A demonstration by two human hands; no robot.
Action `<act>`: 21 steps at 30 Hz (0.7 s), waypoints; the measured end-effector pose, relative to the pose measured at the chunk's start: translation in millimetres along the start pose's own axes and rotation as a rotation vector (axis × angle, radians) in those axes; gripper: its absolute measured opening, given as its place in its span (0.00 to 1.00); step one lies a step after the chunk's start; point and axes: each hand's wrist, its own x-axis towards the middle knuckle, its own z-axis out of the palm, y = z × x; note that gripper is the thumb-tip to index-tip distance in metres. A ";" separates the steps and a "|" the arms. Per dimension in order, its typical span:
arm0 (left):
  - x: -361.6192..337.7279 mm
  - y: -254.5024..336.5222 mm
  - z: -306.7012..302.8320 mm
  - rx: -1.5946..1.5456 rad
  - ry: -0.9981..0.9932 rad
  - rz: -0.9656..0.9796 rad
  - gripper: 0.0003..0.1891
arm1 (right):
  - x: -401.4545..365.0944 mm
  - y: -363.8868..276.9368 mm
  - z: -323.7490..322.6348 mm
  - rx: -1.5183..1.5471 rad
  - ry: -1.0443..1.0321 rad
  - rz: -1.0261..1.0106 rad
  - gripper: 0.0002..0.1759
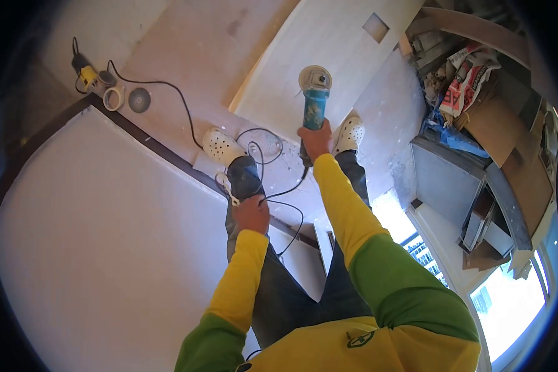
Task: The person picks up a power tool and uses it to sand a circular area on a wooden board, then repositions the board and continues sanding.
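My right hand (pixel 317 140) is wrapped round the body of a teal angle grinder (pixel 315 106). The grinder's round disc end points away from me, over the pale board (pixel 285 80). Its black power cord (pixel 297 184) runs back from the handle to my left hand (pixel 252 214), which is closed around the cord. A small pale metal tool (pixel 231 192), looped at one end like a spanner, sticks out from the same fist. How its near end is gripped is hidden by my fingers. Cord loops hang between my legs.
At the far left lie a yellow-and-black power tool (pixel 87 73), a tape roll (pixel 113 98) and a dark disc (pixel 139 100). A large white panel (pixel 111 217) with a dark edge fills the left. Cardboard (pixel 496 127), bags (pixel 471 80) and offcuts are heaped at right.
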 end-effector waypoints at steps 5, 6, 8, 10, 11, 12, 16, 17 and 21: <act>-75.0 -9.7 -72.8 0.006 -0.072 -0.036 0.16 | 3.5 1.2 71.3 0.054 0.063 0.044 0.36; -94.5 -11.2 -73.9 0.069 -0.012 0.054 0.19 | 2.3 -0.4 79.6 0.050 0.064 0.049 0.36; -120.6 -12.2 -66.8 0.130 0.050 0.145 0.22 | 1.5 -2.7 93.2 0.064 0.071 0.056 0.36; -133.6 -9.7 -61.4 0.126 0.104 0.142 0.27 | 1.8 -5.2 102.0 0.063 0.072 0.065 0.36; -131.5 -13.1 -60.3 0.126 0.102 0.142 0.27 | 1.4 -7.5 104.8 0.051 0.071 0.073 0.36; -126.4 -17.0 -58.7 0.055 0.097 0.096 0.27 | 1.7 -9.9 106.2 0.039 0.070 0.080 0.36; -118.6 -28.2 -57.1 -0.004 0.047 0.038 0.28 | 5.5 -15.6 109.3 0.057 0.044 0.076 0.36; -117.0 -28.8 -58.7 -0.001 0.044 0.039 0.28 | 8.6 -16.2 111.7 0.052 0.048 0.083 0.36; -111.7 -28.5 -64.2 0.080 0.057 0.076 0.27 | 13.2 -19.0 115.9 0.028 0.068 0.094 0.36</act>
